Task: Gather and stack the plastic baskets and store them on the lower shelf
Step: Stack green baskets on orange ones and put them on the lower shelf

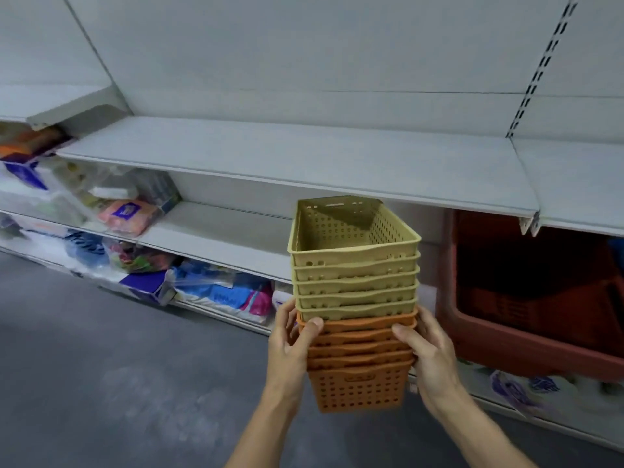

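Observation:
I hold one tall nested stack of perforated plastic baskets in the air in front of the shelving. Several beige baskets (354, 261) sit on top of several orange baskets (359, 376). My left hand (293, 342) grips the stack's left side at the orange rims. On the opposite side my right hand (429, 356) clasps the same rims. The stack stands upright, level with the lower shelf (216, 231) behind it.
A bare grey upper shelf (304, 157) runs across the middle. Packaged goods (125, 211) crowd the left shelves and the bottom shelf (223, 295). A large dark red crate (526, 298) fills the shelf space on the right. Grey floor (101, 383) lies below.

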### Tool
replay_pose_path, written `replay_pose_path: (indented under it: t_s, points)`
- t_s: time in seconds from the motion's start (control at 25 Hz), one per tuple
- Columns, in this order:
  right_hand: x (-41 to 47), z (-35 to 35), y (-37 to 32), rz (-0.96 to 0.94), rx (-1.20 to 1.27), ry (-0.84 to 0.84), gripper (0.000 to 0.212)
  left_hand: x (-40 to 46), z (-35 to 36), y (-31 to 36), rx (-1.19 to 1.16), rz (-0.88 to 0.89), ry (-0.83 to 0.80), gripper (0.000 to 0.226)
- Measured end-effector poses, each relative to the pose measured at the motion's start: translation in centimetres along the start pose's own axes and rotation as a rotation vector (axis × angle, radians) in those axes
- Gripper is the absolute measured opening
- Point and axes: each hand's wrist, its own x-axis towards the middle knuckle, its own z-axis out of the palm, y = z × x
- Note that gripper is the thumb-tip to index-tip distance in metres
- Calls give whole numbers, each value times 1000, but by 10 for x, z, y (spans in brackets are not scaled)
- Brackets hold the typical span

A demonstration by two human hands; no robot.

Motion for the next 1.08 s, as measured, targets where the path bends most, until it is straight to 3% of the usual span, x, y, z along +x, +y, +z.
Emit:
replay_pose_path:
  t_s: [0.32, 0.56, 0.72, 0.8, 0.92, 1.0, 1.08]
  points:
    - [40, -2, 32, -75, 12, 182, 47, 75, -6, -38, 24, -83, -272, 58]
    - [74, -9, 66, -100, 0, 310, 54, 129, 2, -83, 38, -136, -467, 44]
    - [89, -15, 97, -81, -85, 337, 50, 152, 22, -107, 99, -46, -525, 44]
    - [99, -10, 103, -41, -219, 372, 48, 160, 31, -115, 121, -43, -524, 49]
    - [100, 6, 101, 25, -336, 419, 67, 159, 37, -119, 249, -24, -489, 64]
    - [74, 11, 91, -20, -371, 383, 76, 149, 39, -110, 346, 34, -438, 90]
    - [41, 6, 67, -141, -475, 371, 69, 138, 44, -89, 510, 196, -330, 107]
